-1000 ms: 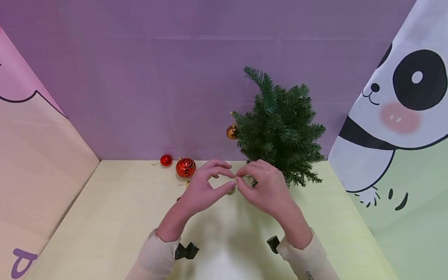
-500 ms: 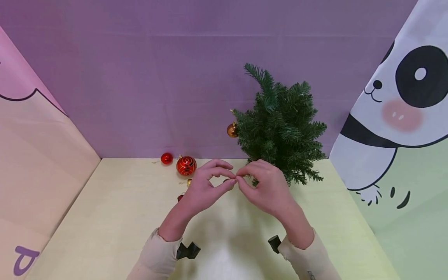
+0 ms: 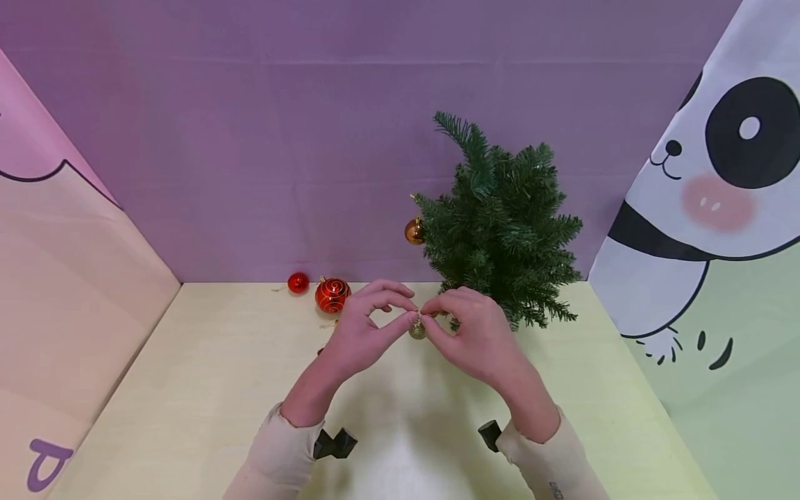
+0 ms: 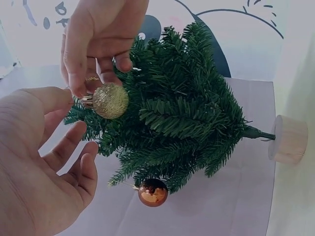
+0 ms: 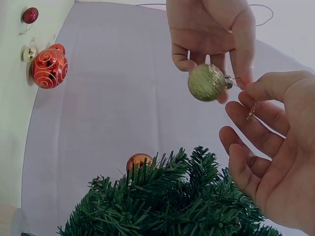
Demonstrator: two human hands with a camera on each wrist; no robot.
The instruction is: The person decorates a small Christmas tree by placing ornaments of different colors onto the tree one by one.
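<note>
A small gold glitter Christmas ball (image 3: 417, 330) hangs between the two hands, just below their fingertips. In the right wrist view, its silver cap (image 5: 228, 82) faces the fingertips and a bit of gold string (image 5: 251, 112) dangles by the right hand's fingers. The right hand (image 3: 471, 332) pinches the string between thumb and forefinger. Opposite it, the left hand (image 3: 365, 326) brings its thumb and forefinger together on the string at the cap; the exact contact is partly hidden. A green artificial Christmas tree (image 3: 500, 229) stands behind the right hand, with a copper ball (image 3: 414, 231) on its left side.
A red swirl-patterned ball (image 3: 332, 296) and a smaller red ball (image 3: 298, 282) lie at the table's back edge. Beside the left wrist, a dark red glitter ball (image 5: 30, 15) and a pale gold one (image 5: 29, 53) lie too. The tree's round wooden base (image 4: 290, 139) stands on the table.
The left thumb and forefinger have drawn together and risen slightly by the right fingertips. The gold ball, mostly hidden half a second ago, now shows between the hands.
</note>
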